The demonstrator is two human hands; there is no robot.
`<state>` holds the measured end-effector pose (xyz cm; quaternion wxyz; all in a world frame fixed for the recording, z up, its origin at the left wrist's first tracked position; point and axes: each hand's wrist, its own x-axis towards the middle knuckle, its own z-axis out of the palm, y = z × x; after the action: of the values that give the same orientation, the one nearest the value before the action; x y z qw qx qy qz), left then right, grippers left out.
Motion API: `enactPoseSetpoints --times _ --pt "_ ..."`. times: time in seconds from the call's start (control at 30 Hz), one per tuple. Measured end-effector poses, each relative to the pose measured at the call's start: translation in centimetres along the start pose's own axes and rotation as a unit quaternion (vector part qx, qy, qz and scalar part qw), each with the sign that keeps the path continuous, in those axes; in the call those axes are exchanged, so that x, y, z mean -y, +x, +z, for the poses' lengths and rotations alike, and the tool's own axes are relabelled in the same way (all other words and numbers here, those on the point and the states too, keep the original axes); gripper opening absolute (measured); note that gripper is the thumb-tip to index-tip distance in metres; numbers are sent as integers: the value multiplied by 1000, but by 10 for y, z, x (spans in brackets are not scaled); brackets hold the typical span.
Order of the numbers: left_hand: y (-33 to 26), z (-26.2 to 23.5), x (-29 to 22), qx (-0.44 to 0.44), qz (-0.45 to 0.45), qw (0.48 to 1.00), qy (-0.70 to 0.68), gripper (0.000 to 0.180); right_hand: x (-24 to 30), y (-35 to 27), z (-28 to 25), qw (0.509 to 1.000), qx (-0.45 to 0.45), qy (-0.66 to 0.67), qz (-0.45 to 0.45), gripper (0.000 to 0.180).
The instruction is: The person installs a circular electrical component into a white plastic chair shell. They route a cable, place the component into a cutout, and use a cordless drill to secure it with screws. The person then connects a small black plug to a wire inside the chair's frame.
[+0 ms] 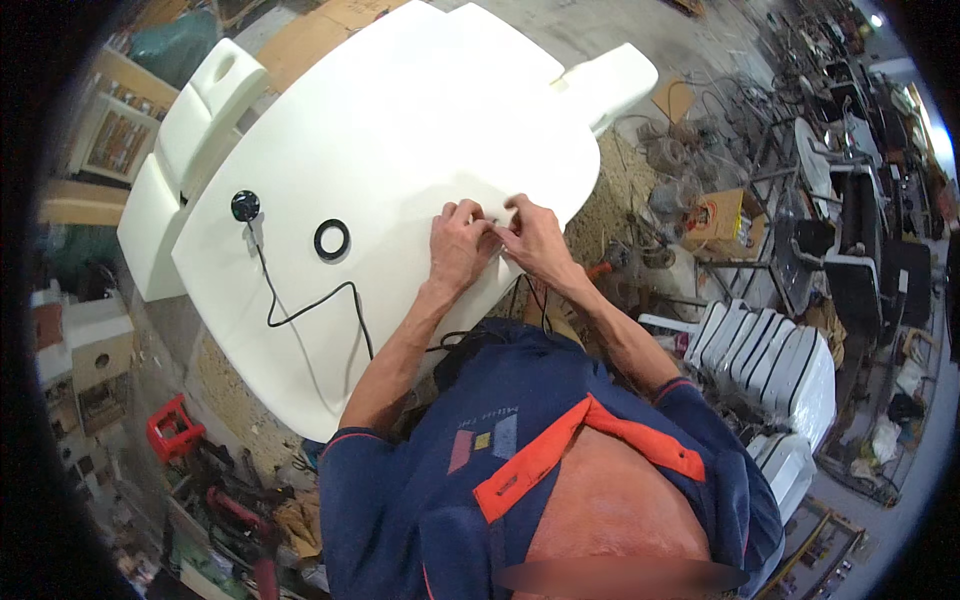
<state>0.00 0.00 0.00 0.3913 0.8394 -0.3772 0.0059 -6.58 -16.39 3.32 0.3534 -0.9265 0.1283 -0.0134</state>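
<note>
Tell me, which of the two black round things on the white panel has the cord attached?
The solid black disc, farther from the hands; the open ring has no cord.

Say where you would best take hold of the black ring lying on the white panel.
Probably by its rim, coming from straight above: the black ring lies flat on the white panel, apart from the black cable, with nothing crowding it. One finger could go in the open centre and one outside, pinching the band. Both hands are busy further right.
</note>
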Motion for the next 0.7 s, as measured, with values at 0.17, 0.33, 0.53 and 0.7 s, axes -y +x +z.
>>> enactPoseSetpoints --times 0.17,0.33,0.53,0.7 --pt "1 -1 -7 6 10 995 96 12 -6 -30 -20 976 71 173 113 26" --pt "3 4 -4 -51 44 998 2 8 -21 -68 -30 913 81 345 204 20" --pt "28 -27 2 108 19 988 -111 10 -21 -61 -44 939 65 309 139 23" --pt "38 -39 -1 228 1 945 -234 13 -26 -74 -76 981 83 121 131 25"
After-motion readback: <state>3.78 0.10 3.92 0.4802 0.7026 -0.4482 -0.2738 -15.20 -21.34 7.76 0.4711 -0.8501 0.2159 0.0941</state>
